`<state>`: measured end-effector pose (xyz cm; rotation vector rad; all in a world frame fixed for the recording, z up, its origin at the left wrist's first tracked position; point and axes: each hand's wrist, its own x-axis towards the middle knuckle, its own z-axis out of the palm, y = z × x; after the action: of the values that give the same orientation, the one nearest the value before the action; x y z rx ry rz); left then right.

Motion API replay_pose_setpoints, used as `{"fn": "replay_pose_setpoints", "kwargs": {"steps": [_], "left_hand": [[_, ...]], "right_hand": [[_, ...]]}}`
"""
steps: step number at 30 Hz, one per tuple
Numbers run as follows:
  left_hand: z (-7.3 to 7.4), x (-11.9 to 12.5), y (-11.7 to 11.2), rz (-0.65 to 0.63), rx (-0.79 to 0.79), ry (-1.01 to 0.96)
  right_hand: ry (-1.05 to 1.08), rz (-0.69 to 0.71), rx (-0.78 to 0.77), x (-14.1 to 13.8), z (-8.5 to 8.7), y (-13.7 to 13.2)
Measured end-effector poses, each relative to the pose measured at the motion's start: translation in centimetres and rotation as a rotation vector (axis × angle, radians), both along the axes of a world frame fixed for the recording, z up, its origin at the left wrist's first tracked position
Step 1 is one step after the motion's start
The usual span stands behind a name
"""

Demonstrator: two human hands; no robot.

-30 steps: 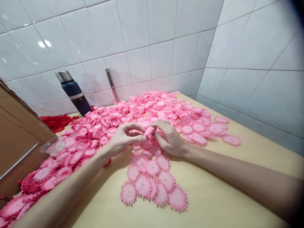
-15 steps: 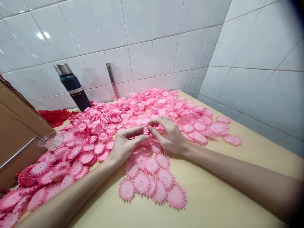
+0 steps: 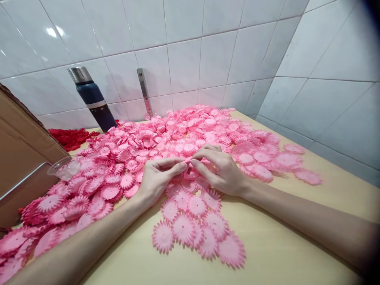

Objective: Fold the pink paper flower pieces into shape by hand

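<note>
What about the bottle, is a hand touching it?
No, the left hand and right hand are near pink flowers, apart from the bottle.

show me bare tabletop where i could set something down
Bare tabletop lies right of the near pink discs, below the right forearm, and between those discs and the left forearm. The pink heap crowds the far middle and left.

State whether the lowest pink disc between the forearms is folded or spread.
Spread: the pink disc lies on the table, its face and toothed edge showing.
</note>
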<state>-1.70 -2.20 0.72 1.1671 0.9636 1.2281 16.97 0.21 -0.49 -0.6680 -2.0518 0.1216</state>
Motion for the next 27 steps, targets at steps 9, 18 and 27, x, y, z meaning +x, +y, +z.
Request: {"fn": "replay_pose_setpoints", "kwargs": {"steps": [9,18,27], "left_hand": [[-0.7,-0.3,0.1,-0.013,0.027,-0.019],[-0.1,-0.1,0.1,-0.017,0.026,-0.041],[0.1,0.2,-0.1,-0.061,0.007,0.029]], "right_hand": [[-0.033,0.118,0.036,0.0,-0.3,-0.2],[-0.058,0.147,0.060,-0.1,-0.3,-0.1],[-0.071,0.102,0.085,0.1,-0.4,0.0]]}}
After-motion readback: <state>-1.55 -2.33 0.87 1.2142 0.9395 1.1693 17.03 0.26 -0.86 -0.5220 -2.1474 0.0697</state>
